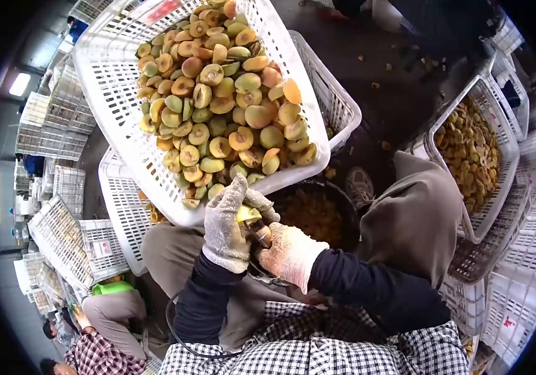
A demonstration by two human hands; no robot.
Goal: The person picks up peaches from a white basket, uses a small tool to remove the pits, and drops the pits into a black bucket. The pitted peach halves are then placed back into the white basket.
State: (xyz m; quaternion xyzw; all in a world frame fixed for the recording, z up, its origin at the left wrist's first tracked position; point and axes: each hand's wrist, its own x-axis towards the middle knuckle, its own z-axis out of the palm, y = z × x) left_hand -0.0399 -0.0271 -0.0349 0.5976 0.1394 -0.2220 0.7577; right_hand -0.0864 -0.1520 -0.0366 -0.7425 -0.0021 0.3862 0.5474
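In the head view my left hand (225, 228), in a grey knitted glove, is closed around a yellow-green fruit piece (247, 214). Facing it, my right hand (294, 255), in a pale stained glove, grips a short tool with a brown handle (260, 234). The tool's end meets the fruit, and its tip is hidden there. Just beyond my hands, a tilted white plastic basket (109, 100) holds many halved fruits (218, 112) like apricots or peaches, some with pits showing. A dark tub (350, 215) with orange pieces inside stands below my hands.
More white baskets surround me; one with fruit halves (468, 156) stands at right. Baskets are stacked at left (55, 119) and right (524, 294). Fruit scraps (385, 145) lie on the dark floor. Another person (109, 340) sits at lower left. A cable (177, 334) runs beside my left sleeve.
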